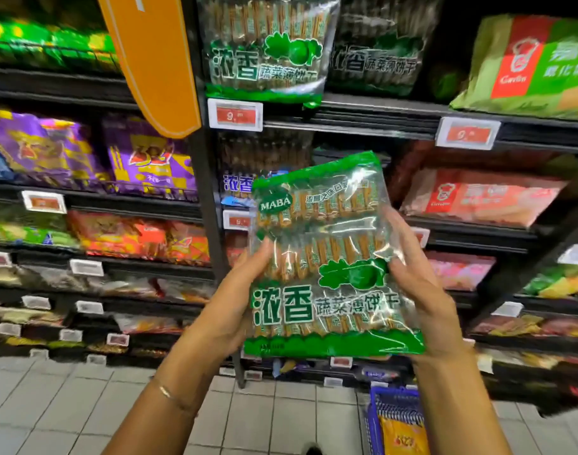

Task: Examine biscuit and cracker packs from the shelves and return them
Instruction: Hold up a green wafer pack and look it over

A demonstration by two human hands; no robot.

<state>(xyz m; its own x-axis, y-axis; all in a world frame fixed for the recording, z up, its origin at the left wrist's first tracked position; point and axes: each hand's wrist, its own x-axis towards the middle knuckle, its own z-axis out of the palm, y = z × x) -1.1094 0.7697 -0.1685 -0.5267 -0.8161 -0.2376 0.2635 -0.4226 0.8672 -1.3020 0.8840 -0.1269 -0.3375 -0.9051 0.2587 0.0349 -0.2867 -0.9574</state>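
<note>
here the green biscuit pack (330, 257) is held upright in front of the shelves (363, 116), long axis vertical, printed face toward the camera, top leaning slightly left. left hand (235, 307) and right hand (422, 300) each grip a side edge with their fingers. below is a tiled floor (84, 405), with a blue basket (392, 418) near right and matching packs (264, 50) on the far upper shelf.

Shop: supermarket snack aisle. Dark metal shelves (379, 114) in many tiers, crammed with bagged snacks: green biscuit packs (264, 47) top middle, purple bags (149, 159) on the left, red packs (478, 198) on the right. Same products repeated side by side. Price tags (235, 114) with red labels are clipped along the shelf edges, row after row. Orange sign (153, 60) hangs by the upright. Pale tiled floor (67, 405). Blue basket (396, 405) holding goods, bottom right.
</note>
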